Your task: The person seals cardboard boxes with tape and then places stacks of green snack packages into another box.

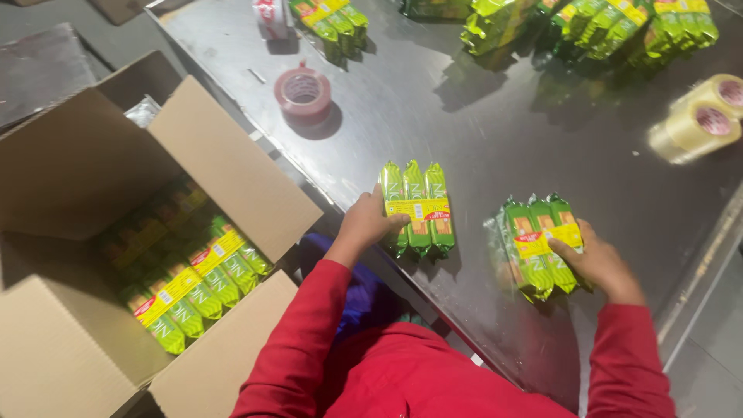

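Left hand [364,224] rests on a banded pack of 3 green packets [416,207], fingers curled over its near left edge, gripping it as it lies flat on the dark metal table [464,131]. Right hand [600,263] grips a second banded pack of green packets [538,246] from its right side, thumb on top; this pack looks slightly blurred and sits just beside the first, apart from it. Both sleeves are red. To the left, an open cardboard box [232,166] holds several more green packs in rows. Farther up the table sit a roll of red tape [303,93], 2 rolls of clear tape [700,116] at the right edge, and more green packs [604,23].
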